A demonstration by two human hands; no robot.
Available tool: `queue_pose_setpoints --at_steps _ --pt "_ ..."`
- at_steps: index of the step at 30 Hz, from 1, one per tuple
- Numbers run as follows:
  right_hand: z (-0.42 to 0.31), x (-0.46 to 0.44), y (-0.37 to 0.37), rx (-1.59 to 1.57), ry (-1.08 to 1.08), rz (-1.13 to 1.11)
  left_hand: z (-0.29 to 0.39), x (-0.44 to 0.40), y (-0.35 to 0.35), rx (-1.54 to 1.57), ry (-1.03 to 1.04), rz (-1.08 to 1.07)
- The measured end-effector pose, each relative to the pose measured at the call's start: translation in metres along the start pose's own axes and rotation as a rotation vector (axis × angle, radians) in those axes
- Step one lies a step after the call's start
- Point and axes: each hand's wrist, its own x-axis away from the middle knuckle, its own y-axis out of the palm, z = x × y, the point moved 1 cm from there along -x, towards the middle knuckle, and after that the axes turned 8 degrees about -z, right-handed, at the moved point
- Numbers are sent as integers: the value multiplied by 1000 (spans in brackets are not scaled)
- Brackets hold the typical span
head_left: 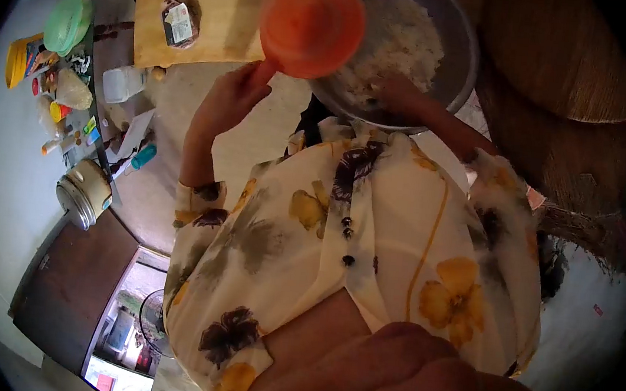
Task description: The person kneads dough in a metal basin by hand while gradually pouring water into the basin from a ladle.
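Note:
My left hand (226,98) is closed around the handle of a round orange plastic utensil (313,28), bowl-shaped and blurred by motion; its exact kind is unclear. The utensil is held up beside a wide grey metal basin (468,56) and overlaps its left rim. A white, crumbly food (408,40) lies in the basin, perhaps rice or flour. My right hand (396,95) reaches over the near rim and touches the food at the near side. The fingers of that hand are dark and blurred, so their grip is hard to see.
A small printed packet (179,24) lies on a yellowish board (227,28) at the upper left. Along the left wall stand a green basket (67,21), a white container (123,83) and a lidded pot (84,192). Brown woven mats (564,53) lie on the right.

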Motion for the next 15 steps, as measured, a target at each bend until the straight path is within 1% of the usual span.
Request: queue_pose_setpoints --at_steps 1,2,3,4,5,6,7,8,10,11,13,15 --pt "1 -9 -3 -25 10 5 6 2 1 -4 3 1" --pt "2 -17 -7 -49 21 9 12 5 1 -48 66 5" --pt "2 -24 -21 -191 200 -73 17 9 1 -91 121 3" --pt "3 -27 -25 -337 378 -161 21 11 1 -94 110 -2" --pt "15 -27 -1 -347 376 -162 24 13 0 -124 96 -2" --pt "34 -24 34 -331 268 47 26 13 -1 -154 89 -1" --pt "46 -21 53 -305 159 257 27 13 -1 -158 93 -3" --pt "47 -16 47 -304 161 261 28 14 0 -135 81 15" --pt "39 -1 23 -234 168 82 25 14 0 -113 67 34" --pt "35 3 19 -236 169 81 21 14 1 -129 46 57" --pt "26 3 16 -330 349 -91 15 14 1 -147 28 78" --pt "25 -19 30 -302 335 -113 11 13 1 -99 -18 91"
